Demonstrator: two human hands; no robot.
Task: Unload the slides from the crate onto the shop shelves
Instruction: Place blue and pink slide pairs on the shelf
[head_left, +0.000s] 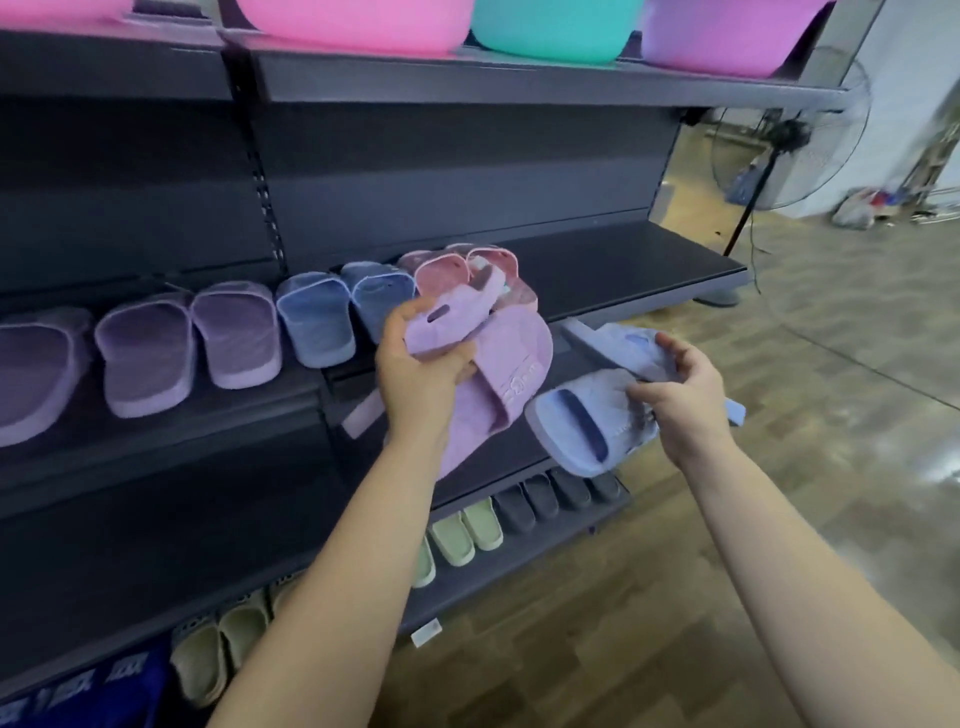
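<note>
My left hand (415, 364) grips a pair of lilac slides (498, 364) in front of the middle shelf (623, 270). My right hand (685, 389) holds a pair of light blue slides (587, 421), one slide hanging toe-down, the other sticking out behind my fingers. On the shelf stand purple slides (192, 343), blue slides (343, 306) and pink slides (467, 270) in a row. The crate is not in view.
Pink, teal and purple plastic basins (550, 26) sit on the top shelf. Green and dark grey slides (498, 519) line the lower shelf, beige ones (218, 649) further left. A standing fan (779, 140) is on the floor beyond the shelf end at right.
</note>
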